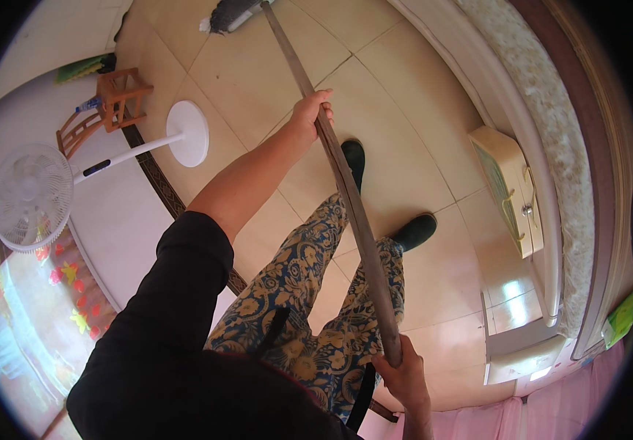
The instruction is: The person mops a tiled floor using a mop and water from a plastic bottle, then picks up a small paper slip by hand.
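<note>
We hold a mop [354, 202] by its long brown pole, using both bare hands. Our left hand [312, 114] is wrapped around the upper part of the pole, on the side nearer the mop head. Our right hand [406, 372] is closed around the pole's near end, low in view. The pole slants between them, passing in front of one leg of our patterned trousers [280, 304]. The grey mop head [225, 15] is at the far side of the tiled floor [419, 132], partly cut off by the top of the view, so we cannot tell its full shape. Our dark shoes [414, 232] stand on the tiles, one to each side of the pole.

Along the floor's left edge runs a dark patterned strip [161, 176]. Near that edge stands a white fan [32, 196], its round base [187, 133] on the tiles. A wooden chair [124, 95] is farther along the same edge, with a bottle [89, 104] by it. Near the floor's right edge is a cream cabinet [510, 192], and a pink curtain [499, 422] hangs at lower right.
</note>
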### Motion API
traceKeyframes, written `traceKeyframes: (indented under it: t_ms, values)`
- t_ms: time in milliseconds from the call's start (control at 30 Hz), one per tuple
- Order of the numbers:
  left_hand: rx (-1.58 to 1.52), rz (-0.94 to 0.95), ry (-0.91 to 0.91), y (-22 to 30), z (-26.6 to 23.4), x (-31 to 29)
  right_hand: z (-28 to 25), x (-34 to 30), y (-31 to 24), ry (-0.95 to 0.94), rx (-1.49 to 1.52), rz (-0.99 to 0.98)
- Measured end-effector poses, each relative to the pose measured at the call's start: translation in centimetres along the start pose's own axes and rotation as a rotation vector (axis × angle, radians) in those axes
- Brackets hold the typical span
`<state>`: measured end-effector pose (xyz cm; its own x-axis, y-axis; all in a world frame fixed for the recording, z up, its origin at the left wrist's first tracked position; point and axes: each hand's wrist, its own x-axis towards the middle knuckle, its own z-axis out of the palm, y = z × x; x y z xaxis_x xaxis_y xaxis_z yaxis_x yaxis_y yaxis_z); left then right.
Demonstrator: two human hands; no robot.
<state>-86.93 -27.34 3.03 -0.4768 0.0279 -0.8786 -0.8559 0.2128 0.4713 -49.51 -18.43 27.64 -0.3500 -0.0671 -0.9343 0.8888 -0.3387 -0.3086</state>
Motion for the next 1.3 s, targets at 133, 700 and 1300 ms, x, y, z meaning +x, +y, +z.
traceKeyframes:
  t_ms: [133, 700, 1300]
  values:
    - [0.049, -0.147, -0.140, -6.9, 2.6, -2.9, -2.1, -7.8, 10.2, 0.041, 0.023, 0.182]
    - [-0.060, -0.962, -0.266, -27.4, 10.6, -25.6, -0.2, -39.5, 38.4, 0.062, -0.275, 0.824]
    - [0.040, -0.010, -0.022, 12.6, -1.7, 8.8, 5.6, 8.8, -12.5, -0.186, -0.193, 0.146]
